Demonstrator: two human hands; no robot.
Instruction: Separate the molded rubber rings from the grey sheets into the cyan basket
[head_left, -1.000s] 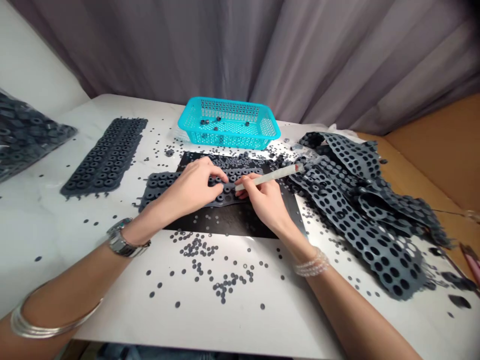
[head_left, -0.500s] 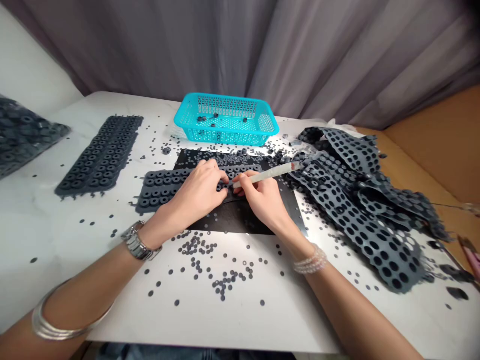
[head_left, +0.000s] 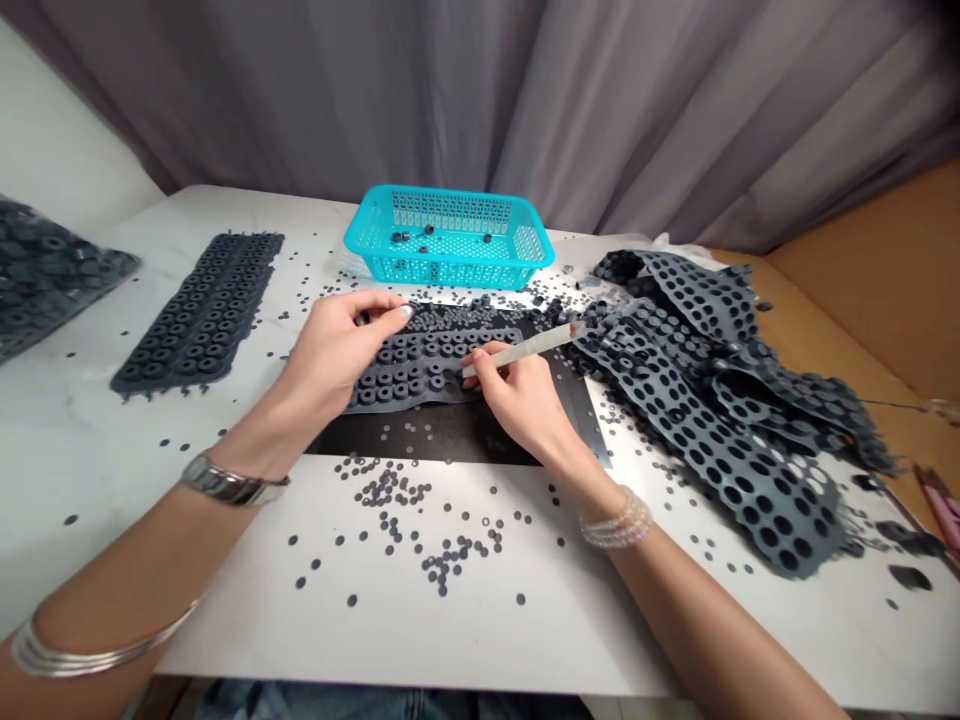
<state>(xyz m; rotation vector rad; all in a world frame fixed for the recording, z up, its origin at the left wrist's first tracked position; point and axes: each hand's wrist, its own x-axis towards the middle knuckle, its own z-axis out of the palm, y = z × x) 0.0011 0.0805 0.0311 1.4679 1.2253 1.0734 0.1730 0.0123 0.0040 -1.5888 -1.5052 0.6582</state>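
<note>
My right hand point(head_left: 521, 395) grips a pen-like white stick point(head_left: 540, 343) with a reddish upper end. Its lower end meets a dark grey rubber sheet point(head_left: 409, 395) that bears rows of ring-shaped pieces. My left hand point(head_left: 337, 345) hovers over the left part of this sheet, thumb and forefinger brought together. Whatever lies between those fingers is hidden or too small to name. Beneath the sheet is a black mat point(head_left: 420, 440), scattered with small dark discs.
Behind the mat stands a turquoise basket point(head_left: 457, 272) holding several dark pieces. Another studded sheet point(head_left: 202, 310) lies left. Perforated rubber sheets point(head_left: 720, 450) are heaped right, beside cardboard point(head_left: 870, 240). A clear bag of dark pieces point(head_left: 52, 280) sits far left. Loose discs point(head_left: 390, 490) dot the white table.
My left hand has lifted off the sheet and moved left, uncovering several rings in the sheet's middle. My right hand stays near the same spot with the stick.
</note>
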